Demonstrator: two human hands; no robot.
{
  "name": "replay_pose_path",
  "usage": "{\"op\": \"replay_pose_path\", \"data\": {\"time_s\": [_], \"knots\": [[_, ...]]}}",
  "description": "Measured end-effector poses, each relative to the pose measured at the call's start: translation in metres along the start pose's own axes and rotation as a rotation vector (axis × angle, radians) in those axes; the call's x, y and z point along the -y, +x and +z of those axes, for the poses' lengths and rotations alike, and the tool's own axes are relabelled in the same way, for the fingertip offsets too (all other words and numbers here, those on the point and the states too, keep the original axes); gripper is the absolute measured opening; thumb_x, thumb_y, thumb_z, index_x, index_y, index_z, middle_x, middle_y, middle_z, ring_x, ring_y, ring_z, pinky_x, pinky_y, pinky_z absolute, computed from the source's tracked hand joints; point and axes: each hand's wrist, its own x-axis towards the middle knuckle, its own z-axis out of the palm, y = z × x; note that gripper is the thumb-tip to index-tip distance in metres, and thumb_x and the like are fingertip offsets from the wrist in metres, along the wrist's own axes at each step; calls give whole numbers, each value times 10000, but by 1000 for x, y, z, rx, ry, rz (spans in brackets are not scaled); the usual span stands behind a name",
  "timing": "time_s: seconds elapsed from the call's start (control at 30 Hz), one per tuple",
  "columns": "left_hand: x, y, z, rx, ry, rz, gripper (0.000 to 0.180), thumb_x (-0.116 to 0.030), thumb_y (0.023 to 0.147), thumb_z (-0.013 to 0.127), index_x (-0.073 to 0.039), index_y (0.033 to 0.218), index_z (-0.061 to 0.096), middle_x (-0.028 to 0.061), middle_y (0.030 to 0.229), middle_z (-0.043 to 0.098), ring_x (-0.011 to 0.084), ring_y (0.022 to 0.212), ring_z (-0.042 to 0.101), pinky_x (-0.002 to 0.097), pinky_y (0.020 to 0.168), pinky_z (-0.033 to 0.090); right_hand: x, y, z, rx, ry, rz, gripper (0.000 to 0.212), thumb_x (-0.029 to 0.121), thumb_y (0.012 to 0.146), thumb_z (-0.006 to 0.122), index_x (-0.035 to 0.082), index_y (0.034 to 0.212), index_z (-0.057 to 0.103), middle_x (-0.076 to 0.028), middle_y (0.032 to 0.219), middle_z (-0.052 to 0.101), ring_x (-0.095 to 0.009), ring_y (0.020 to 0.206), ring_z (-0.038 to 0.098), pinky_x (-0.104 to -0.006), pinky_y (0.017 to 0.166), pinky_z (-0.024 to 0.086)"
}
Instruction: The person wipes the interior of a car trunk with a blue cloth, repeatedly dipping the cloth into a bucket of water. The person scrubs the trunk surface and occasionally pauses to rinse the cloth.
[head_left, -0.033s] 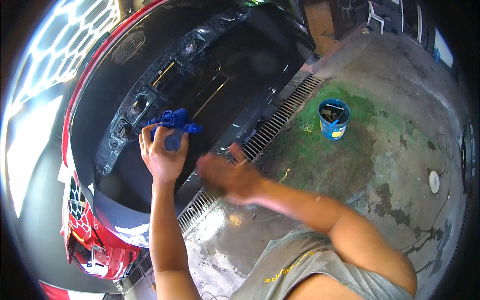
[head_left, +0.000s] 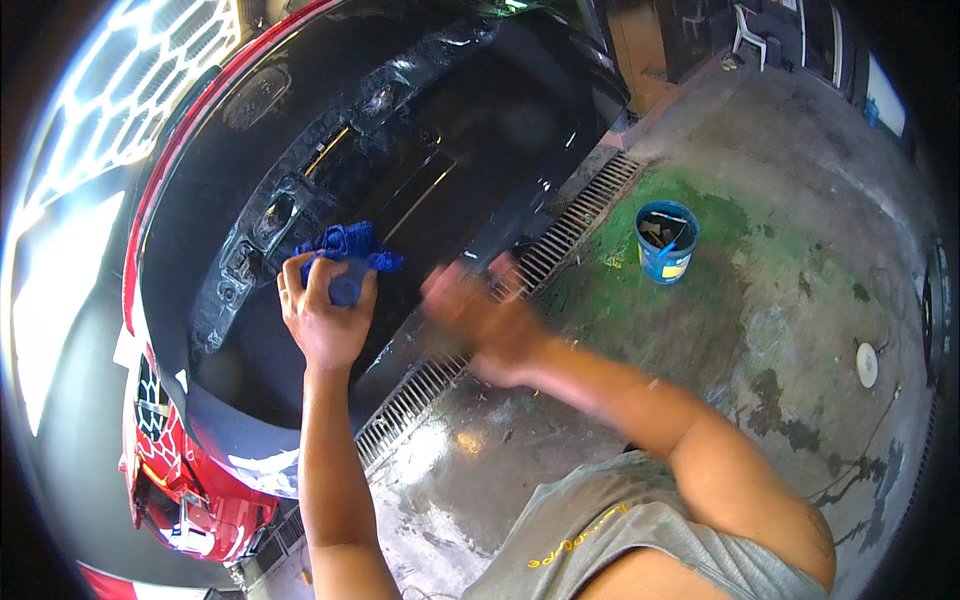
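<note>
My left hand (head_left: 325, 315) is closed around a bunched blue cloth (head_left: 350, 243) and a rounded, translucent blue thing (head_left: 345, 288), whose kind I cannot make out. It is over the dark rear panel (head_left: 480, 130) of a car, beside a recessed strip (head_left: 270, 220) with openings. My right hand (head_left: 485, 315) is over the panel's lower edge, to the right of my left hand. Motion smears its fingers, so neither their pose nor anything in them can be made out.
A blue bucket (head_left: 667, 262) with things in it stands on the wet, green-stained floor at right. A metal drain grate (head_left: 590, 205) runs along the car. A red car (head_left: 200, 500) is at lower left, a white chair (head_left: 748, 38) at the far right.
My right hand has shifted a little to the right, still blurred. My left hand keeps its hold on the blue cloth in nearly the same place.
</note>
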Motion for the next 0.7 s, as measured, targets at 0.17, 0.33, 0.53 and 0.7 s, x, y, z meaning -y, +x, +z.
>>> {"op": "replay_pose_path", "data": {"time_s": [0.17,0.33,0.53,0.7], "knots": [[-26,6,14,-37,-21,22,330,-237,720,963,-100,868,701,141,1121,692,399,1041,681,523,898,563,-134,6,-68,-419,-195,396,602,249,1052,588,99,1620,458,-167,1750,395,-360,1641,333,-723,1287,147],[-56,40,51,-1,-18,29,327,-292,731,953,-91,811,707,152,1073,705,402,1032,682,512,886,566,22,-10,-3,-21,91,112,674,115,982,548,70,1648,456,-166,1765,385,-291,1690,251,-728,1286,140],[-63,44,58,-15,-48,56,331,-248,722,965,-88,830,696,151,1086,693,398,1044,678,514,909,559,-196,5,-86,-379,-173,375,597,244,1065,557,105,1638,460,-161,1732,433,-319,1643,341,-723,1256,209],[-60,34,58,-17,-24,18,328,-231,700,966,-95,828,697,157,1110,705,401,1085,687,518,936,555,-161,14,-71,-339,-118,374,634,386,1155,461,60,1690,364,-213,1798,287,-388,1689,211,-708,1315,88]]}}
